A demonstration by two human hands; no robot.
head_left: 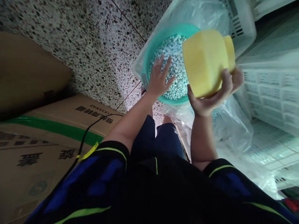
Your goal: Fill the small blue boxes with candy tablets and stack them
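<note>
Nearest is the person's black shirt point(163, 193), its sleeves patched with blue and edged in lime green, above dark blue shorts point(168, 141). On the left lie printed cardboard cartons point(51, 174), one crossed by green tape point(53, 126), with a black cord point(83, 140) running over them. Farther out, the right hand point(210, 101) grips a yellow container point(203, 62) from below, thumb at the lower edge of its broad end and fingers bent up near its narrower neck. The container is plain, smooth and opaque, a rounded, wide body stepping in to a short collar; it is tipped on its side, broad end leftward, in front of the right part of a teal basin point(146, 59). The left hand point(157, 81) is empty, its fingers spread over the pellets point(177, 82) in the basin; whether it touches them cannot be told. These pellets are small, glossy, and white to pale blue-green. Around the basin are crumpled clear plastic point(235, 124) and a pale slotted crate point(247, 28), with white lattice crates point(268, 81) to the right and speckled stone floor point(105, 40) to the left.
</note>
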